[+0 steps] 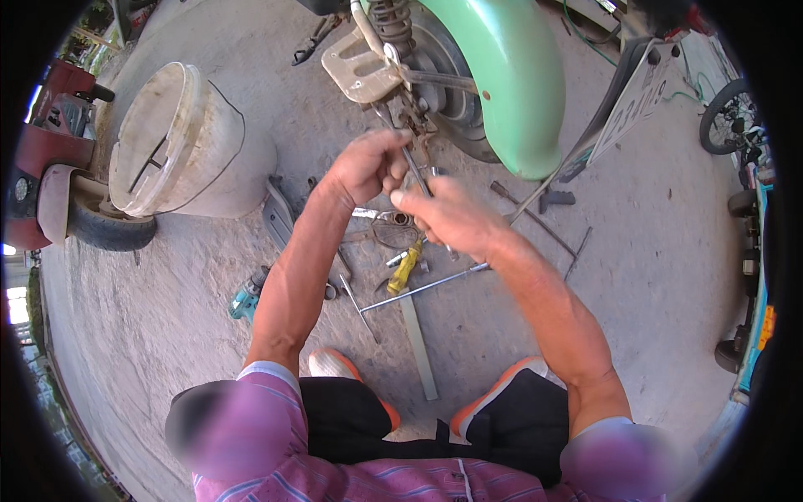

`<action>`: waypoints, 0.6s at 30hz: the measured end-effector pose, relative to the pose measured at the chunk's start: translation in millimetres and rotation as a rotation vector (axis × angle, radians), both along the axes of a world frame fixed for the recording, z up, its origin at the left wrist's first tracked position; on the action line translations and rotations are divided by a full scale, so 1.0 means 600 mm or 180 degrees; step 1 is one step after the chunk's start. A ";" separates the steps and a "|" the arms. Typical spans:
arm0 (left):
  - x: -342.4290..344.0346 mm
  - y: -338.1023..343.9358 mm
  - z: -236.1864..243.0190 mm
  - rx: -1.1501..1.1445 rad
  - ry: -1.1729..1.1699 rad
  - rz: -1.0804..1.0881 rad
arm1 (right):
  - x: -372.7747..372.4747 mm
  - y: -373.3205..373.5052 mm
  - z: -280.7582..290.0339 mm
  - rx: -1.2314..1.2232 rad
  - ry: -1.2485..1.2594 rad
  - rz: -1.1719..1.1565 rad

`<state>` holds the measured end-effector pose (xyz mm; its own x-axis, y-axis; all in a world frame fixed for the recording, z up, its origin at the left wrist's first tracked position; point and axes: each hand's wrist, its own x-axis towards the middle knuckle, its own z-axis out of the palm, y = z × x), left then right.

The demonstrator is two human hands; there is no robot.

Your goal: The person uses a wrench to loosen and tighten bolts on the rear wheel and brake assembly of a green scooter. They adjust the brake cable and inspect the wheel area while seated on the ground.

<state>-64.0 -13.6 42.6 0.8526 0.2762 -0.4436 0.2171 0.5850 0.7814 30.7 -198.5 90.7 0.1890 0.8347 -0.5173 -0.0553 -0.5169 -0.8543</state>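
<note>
As both hands (456, 219) grip, metal rod (415, 167) between

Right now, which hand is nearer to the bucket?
Left. The left hand is to the right of the bucket, apart from it; the right hand is farther to the right.
</note>
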 end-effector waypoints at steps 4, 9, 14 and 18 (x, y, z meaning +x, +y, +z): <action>0.023 -0.013 0.027 -0.0891 -0.0240 0.0529 | 0.023 -0.005 0.099 0.0542 0.1956 -0.0632; 0.033 -0.010 0.037 -0.1230 -0.0365 0.0734 | 0.005 0.005 0.122 0.0631 0.2619 -0.1046; 0.003 -0.008 0.013 -0.0768 -0.0229 0.0256 | -0.019 -0.026 0.063 0.0543 0.2386 -0.0995; -0.004 -0.008 -0.003 0.0007 0.0085 0.0401 | -0.012 -0.039 0.006 0.0552 0.2100 -0.0735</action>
